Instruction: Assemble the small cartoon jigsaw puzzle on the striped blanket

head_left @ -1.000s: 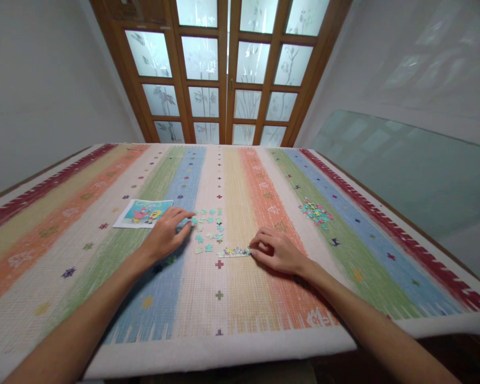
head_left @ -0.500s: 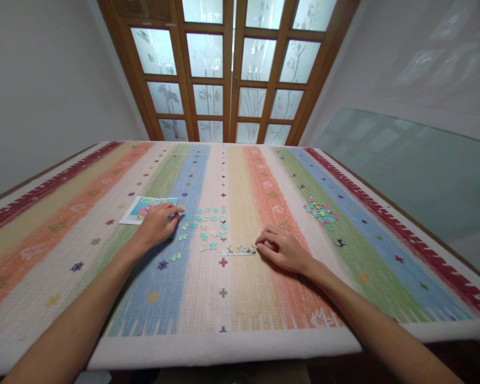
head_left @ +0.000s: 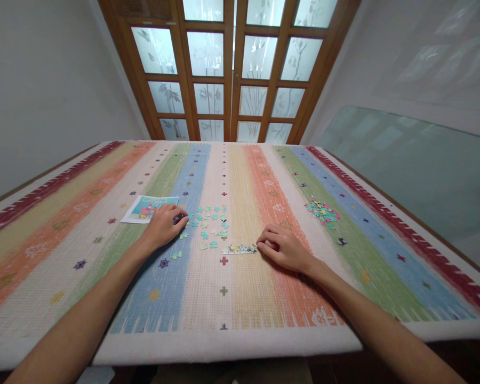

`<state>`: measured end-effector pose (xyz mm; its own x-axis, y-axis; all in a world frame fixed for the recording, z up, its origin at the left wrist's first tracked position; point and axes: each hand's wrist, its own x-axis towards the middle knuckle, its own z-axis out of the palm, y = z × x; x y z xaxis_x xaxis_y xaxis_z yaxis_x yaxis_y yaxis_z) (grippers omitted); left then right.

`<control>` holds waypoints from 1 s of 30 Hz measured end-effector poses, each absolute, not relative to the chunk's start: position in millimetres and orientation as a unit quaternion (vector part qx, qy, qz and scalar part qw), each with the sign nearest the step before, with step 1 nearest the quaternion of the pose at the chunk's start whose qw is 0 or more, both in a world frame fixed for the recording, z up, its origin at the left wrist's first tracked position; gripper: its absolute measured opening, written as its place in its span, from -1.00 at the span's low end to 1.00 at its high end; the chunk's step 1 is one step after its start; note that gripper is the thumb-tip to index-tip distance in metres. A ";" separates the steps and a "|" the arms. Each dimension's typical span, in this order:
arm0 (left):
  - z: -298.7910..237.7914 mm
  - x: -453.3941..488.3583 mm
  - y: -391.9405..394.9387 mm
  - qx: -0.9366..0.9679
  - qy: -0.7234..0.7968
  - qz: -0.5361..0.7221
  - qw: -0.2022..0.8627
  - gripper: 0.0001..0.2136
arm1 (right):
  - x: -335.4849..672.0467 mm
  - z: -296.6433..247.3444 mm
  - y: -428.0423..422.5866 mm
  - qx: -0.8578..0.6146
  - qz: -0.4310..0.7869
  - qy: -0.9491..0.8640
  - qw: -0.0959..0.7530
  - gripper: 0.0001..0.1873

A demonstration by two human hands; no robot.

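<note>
My left hand [head_left: 166, 225] is beside the right edge of a picture card [head_left: 142, 210] showing a pink cartoon figure on turquoise. Its thumb and fingertips are pinched together at a small turquoise jigsaw piece, mostly hidden by the fingers. Several loose turquoise jigsaw pieces [head_left: 204, 234] lie in rough rows just right of that hand. Nearer me is a short, joined jigsaw strip [head_left: 240, 249] with a straight lower edge and many colours. My right hand [head_left: 284, 247] rests on the cloth with curled fingers, thumb and forefinger closed at the strip's right end.
A heap of mixed pink, yellow and turquoise jigsaw pieces [head_left: 322, 211] lies on the right side of the striped tablecloth [head_left: 256, 298]. Beyond the table stand wooden doors with frosted panes [head_left: 210, 100]. A pale glass panel [head_left: 416, 170] leans at the right wall.
My left hand has shifted slightly right, its outstretched fingers curling down to meet the thumb at the pieces. More of the picture card shows. My right hand stays at the strip's end.
</note>
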<state>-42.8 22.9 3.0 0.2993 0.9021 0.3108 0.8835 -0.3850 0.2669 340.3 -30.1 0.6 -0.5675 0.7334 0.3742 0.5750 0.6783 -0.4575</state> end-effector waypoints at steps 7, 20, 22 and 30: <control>3.3 -41.9 21.8 0.800 0.545 0.248 0.044 -0.80 | 340.2 0.0 -30.1 -0.375 0.148 -0.872 0.276 -0.82; 3.2 -41.4 21.8 0.790 0.552 0.257 0.076 -0.80 | 340.2 2.4 -30.6 -0.374 0.147 -0.874 0.275 -0.81; 3.4 -41.4 21.4 0.791 0.550 0.258 0.075 -0.80 | 340.2 2.6 -30.8 -0.376 0.148 -0.873 0.273 -0.80; 6.9 -39.4 20.2 0.797 0.540 0.265 0.057 -0.79 | 339.9 3.2 -31.0 -0.375 0.147 -0.875 0.268 -0.80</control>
<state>-39.4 20.2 6.9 0.2762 0.8906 0.3614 0.8299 -0.4106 0.3776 339.9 -31.0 3.2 -0.5751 0.7352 0.3588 0.5779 0.6755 -0.4580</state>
